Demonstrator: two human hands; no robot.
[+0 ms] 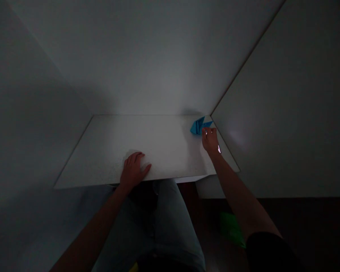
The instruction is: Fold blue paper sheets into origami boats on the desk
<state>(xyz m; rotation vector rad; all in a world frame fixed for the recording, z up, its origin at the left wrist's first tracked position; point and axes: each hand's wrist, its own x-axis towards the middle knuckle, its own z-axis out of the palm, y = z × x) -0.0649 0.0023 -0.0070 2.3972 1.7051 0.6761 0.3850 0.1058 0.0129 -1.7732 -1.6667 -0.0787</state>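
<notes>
My left hand (132, 169) lies on the white tabletop (158, 147) near its front edge, thumb spread from the fingers and nothing held. At the far right corner is a blue origami figure (197, 126) of folded paper with pointed tips. My right hand (210, 139) is closed at its near side, the fingertips curled against the paper and covering part of it. Under my right wrist shows a small bright sliver (219, 149), perhaps a lit phone screen; most of it is hidden.
White walls (147, 60) enclose the tabletop at the back and left, and a pale panel (286, 113) stands along its right side. My legs (170, 219) are below the front edge. A green object (231, 226) lies low on the right in dim light.
</notes>
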